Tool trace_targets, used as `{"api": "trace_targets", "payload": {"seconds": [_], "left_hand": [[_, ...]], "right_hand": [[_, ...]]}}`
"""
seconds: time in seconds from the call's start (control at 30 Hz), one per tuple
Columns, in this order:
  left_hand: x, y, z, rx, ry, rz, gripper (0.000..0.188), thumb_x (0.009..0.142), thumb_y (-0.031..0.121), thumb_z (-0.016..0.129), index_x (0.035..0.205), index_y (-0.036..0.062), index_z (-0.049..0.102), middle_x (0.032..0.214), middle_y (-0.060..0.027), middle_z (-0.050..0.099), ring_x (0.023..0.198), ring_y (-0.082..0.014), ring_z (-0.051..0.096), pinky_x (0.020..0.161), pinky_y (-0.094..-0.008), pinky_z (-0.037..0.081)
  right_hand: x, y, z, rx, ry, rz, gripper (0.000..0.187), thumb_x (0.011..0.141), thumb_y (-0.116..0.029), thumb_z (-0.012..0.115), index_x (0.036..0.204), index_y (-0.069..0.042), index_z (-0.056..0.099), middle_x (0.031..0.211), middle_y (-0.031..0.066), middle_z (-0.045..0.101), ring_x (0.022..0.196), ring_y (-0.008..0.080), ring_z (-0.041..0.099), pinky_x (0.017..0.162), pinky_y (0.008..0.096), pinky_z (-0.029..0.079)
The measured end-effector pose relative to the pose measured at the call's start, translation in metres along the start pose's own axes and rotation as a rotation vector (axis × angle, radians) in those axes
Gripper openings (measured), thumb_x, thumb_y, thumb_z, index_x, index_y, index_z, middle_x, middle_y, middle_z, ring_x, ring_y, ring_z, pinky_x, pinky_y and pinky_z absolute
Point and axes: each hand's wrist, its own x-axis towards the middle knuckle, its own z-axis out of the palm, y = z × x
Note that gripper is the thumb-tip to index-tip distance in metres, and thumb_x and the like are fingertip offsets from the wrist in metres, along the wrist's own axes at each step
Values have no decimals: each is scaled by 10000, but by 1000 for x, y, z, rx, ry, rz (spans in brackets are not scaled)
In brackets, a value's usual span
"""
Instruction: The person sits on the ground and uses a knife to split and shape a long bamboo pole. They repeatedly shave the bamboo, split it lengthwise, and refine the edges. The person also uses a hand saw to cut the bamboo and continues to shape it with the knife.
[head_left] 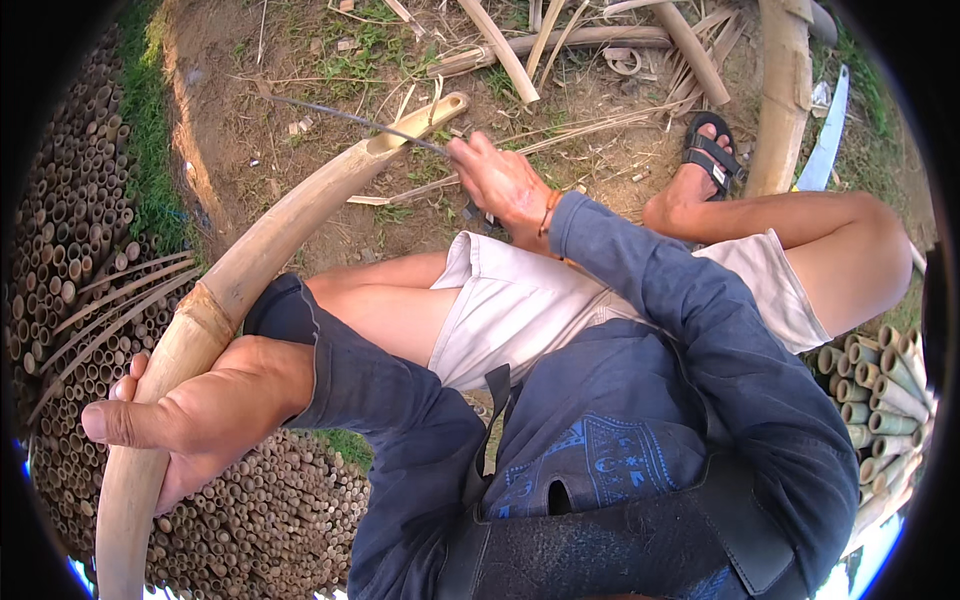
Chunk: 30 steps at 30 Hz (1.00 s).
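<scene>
A thick, pale bamboo pole (265, 240) runs from the lower left edge up to the middle top, with a ringed node partway along. My left hand (200, 410) is wrapped round its lower part, thumb lying across the top. The far end is cut open into a scooped hollow (390, 143), and thin slivers stand up from it. My right hand (505, 185) is closed on a knife, its handle mostly hidden in the fingers. The long, narrow knife blade (350, 118) points left and crosses the pole at the hollow.
Cut bamboo pieces and strips (580, 40) lie on the dirt ahead. A saw (825, 140) lies at the right beside an upright bamboo pole (780, 100). Stacked bamboo poles (70, 230) fill the left side, with more poles (885, 390) at the right. My sandalled foot (705, 160) rests on the ground.
</scene>
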Motion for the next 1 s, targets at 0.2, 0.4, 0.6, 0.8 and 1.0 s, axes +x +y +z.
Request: {"api": "trace_targets", "payload": {"seconds": [0.2, 0.4, 0.6, 0.8, 1.0], "left_hand": [[6, -13, 0, -58, -51, 38, 1065, 812, 106, 834, 1530, 37, 51, 959, -168, 482, 693, -239, 604, 564, -327, 578], [9, -25, -5, -36, -17, 45, 1019, 796, 118, 846, 1495, 37, 110, 962, -168, 472, 680, -241, 607, 565, -328, 589], [8, -29, -1, -25, -32, 45, 935, 784, 126, 856, 1431, 4, 193, 927, -162, 478, 675, -260, 617, 548, -335, 596], [13, -38, 0, -3, -1, 26, 853, 804, 154, 845, 1385, -32, 249, 866, -161, 512, 661, -251, 623, 562, -347, 592], [17, -49, -2, 6, 1, -35, 895, 822, 91, 803, 1465, -7, 189, 894, -157, 500, 682, -255, 626, 566, -344, 593]], "right_hand": [[5, 9, 4, -8, -35, -4, 253, 981, -158, 562, 1206, -70, 487, 973, 185, 552, 719, 430, 646, 610, 509, 539], [11, 12, 5, -62, 10, 169, 258, 989, -164, 537, 1233, -94, 492, 981, 214, 575, 753, 438, 662, 663, 540, 552], [11, 23, 11, 43, -43, -19, 298, 993, -186, 544, 1266, -83, 486, 972, 219, 562, 749, 455, 658, 681, 546, 554], [8, 44, 24, -64, -61, 114, 303, 1021, -211, 511, 1291, -80, 473, 1033, 223, 574, 775, 452, 663, 681, 538, 562], [5, 61, 31, -45, -67, 71, 321, 993, -219, 563, 1278, -92, 487, 1016, 206, 555, 762, 456, 660, 659, 543, 556]]}}
